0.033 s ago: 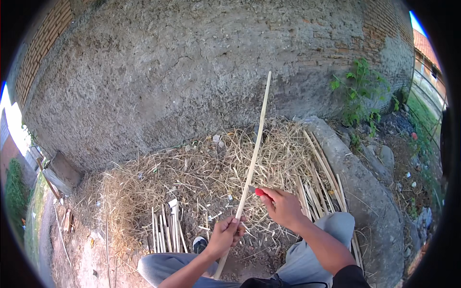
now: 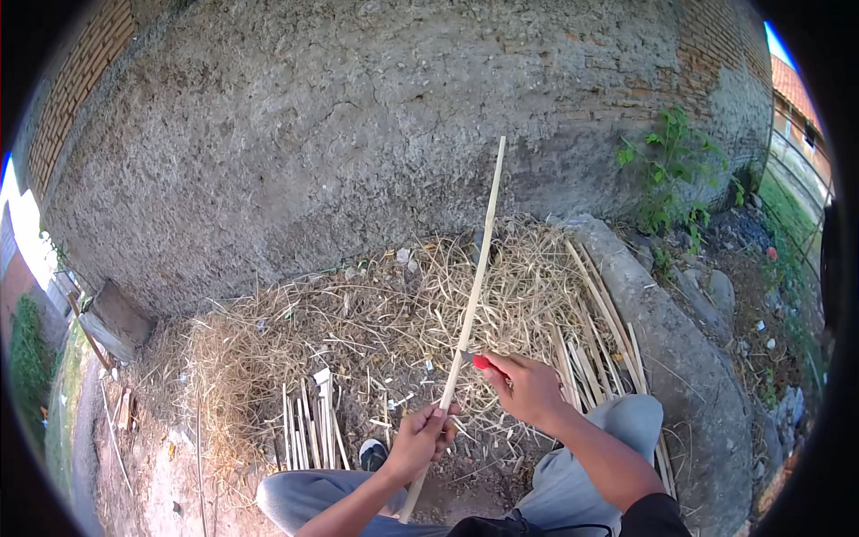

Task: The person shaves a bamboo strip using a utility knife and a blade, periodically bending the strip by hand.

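**Inspector A:** What is differing from the earlier frame?

**Inspector B:** No change is showing. The stick is lying at the same slant, and both hands are keeping their places on it.

**Inspector A:** State of the hands?

**Inspector B:** The left hand is wrapping closed around the stick near its lower end. The right hand is gripping a red-handled knife, with the blade end meeting the stick just above the left hand.

**Inspector A:** Where is the stick sitting?

**Inspector B:** It is rising from between the knees, near the person, and is leaning far and slightly right, its tip crossing in front of the rough wall.

**Inspector A:** Edges and open room?

**Inspector B:** The wall is closing off the far side. A stone curb is running along the right, with cut strips lying against it. More short strips are standing near left, beside a shoe. Dry shavings are covering the ground between. Bare dirt is lying open at near left; weeds are growing at far right.
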The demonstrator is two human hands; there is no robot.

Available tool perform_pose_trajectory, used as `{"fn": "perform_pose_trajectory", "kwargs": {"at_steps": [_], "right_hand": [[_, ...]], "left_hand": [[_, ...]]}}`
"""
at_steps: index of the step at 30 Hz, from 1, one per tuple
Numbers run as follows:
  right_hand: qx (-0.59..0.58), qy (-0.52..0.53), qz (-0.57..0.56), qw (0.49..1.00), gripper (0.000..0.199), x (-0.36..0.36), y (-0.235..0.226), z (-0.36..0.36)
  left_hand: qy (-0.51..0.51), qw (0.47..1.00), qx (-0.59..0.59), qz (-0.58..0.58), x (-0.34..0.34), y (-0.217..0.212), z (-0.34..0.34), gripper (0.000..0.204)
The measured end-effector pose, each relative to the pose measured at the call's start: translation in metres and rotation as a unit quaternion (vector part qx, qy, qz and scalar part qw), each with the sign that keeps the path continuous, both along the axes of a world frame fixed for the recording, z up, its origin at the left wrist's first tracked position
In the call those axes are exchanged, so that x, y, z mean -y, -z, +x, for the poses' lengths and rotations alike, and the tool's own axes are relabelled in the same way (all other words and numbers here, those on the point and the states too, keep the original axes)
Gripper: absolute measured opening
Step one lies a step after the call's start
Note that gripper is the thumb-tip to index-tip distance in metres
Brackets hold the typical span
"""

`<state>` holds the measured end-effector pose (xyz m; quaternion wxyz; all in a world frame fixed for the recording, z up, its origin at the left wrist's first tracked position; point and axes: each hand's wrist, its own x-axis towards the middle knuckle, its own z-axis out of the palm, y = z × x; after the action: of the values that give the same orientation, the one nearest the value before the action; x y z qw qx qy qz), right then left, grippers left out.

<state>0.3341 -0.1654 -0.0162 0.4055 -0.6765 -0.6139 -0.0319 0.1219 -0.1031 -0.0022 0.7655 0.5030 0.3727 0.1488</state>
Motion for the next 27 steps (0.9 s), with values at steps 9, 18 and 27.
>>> {"fn": "perform_pose_trajectory", "kwargs": {"at_steps": [9, 18, 27], "right_hand": [[-0.051, -0.057, -0.034, 0.996, 0.021, -0.003, 0.019, -0.024], [-0.027, -0.056, -0.012, 0.998, 0.019, -0.007, 0.028, -0.038], [-0.016, -0.053, 0.037, 0.998, 0.017, -0.005, 0.033, -0.041]], "left_hand": [[-0.028, 0.999, -0.023, 0.009, -0.002, 0.029, -0.018, 0.025], [-0.033, 0.995, -0.022, 0.086, 0.006, 0.041, -0.025, 0.023], [0.02, 0.967, -0.071, 0.245, 0.012, 0.036, -0.036, 0.023]]}}
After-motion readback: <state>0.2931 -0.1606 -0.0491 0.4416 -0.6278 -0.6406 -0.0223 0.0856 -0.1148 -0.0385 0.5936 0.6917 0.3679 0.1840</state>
